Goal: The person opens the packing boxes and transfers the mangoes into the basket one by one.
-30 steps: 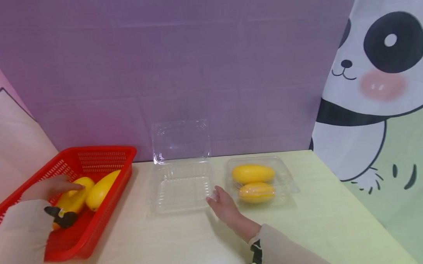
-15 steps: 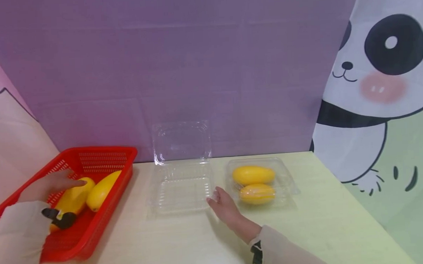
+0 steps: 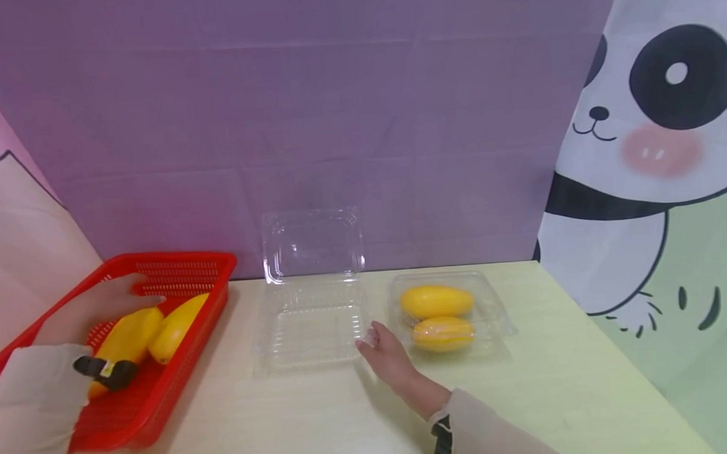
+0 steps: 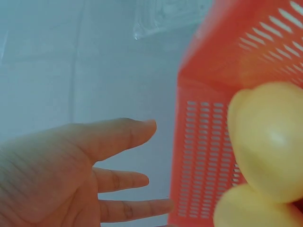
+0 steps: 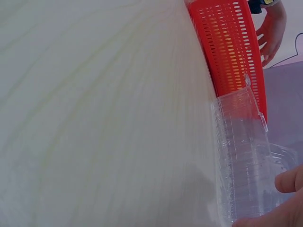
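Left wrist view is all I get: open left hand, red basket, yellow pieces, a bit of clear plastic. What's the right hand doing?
Observer: The right hand pinches the near right corner of a clear container.
Operator: Is it closed?
Observer: No, its lid stands raised at the back.
Operator: Any other one on the table?
Observer: Yes, a second clear container, to its right, with two yellow pieces inside.
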The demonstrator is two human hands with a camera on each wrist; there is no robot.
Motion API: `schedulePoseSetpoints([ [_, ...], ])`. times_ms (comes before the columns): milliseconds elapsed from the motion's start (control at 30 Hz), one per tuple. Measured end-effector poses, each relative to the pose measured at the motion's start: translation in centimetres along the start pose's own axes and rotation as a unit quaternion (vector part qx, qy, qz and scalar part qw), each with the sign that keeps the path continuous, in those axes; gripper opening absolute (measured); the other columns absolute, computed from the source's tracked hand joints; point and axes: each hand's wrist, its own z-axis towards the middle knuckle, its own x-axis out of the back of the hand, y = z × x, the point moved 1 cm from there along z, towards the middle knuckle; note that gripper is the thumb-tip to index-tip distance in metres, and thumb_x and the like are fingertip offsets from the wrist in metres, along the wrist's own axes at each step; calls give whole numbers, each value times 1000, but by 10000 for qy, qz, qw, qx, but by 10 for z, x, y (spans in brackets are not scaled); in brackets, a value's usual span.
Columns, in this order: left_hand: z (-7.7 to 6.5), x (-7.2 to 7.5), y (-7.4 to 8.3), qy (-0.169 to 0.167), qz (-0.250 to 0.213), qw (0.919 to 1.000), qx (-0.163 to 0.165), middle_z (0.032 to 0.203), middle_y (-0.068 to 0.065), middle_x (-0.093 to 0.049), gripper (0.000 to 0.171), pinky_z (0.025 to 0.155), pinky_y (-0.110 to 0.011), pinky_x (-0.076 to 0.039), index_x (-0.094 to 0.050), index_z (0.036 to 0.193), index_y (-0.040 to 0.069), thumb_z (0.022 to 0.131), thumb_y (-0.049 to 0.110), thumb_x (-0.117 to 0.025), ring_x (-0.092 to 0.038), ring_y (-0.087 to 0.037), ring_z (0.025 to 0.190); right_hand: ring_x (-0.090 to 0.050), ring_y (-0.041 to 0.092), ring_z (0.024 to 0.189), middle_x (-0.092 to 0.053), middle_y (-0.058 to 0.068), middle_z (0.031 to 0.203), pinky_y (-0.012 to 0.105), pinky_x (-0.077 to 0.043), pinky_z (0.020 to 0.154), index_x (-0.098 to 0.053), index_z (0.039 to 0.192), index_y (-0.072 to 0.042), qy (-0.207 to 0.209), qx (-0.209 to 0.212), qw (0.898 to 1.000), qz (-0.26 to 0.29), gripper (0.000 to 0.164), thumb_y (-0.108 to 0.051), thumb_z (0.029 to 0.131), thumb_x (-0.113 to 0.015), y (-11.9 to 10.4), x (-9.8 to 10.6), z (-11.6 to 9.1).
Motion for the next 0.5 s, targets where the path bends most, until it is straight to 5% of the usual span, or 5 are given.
schedulePoseSetpoints([
  [500, -12, 1, 45, 16, -296, 9994, -159, 135, -29, -39, 93, 75, -55, -51, -26, 143, 0, 80, 59, -61, -41, -47, 111, -38, 47, 127, -39, 34, 137, 55, -32, 105, -29, 138, 14, -13, -65, 10000, 58, 61, -18, 93, -57, 0, 0, -2],
])
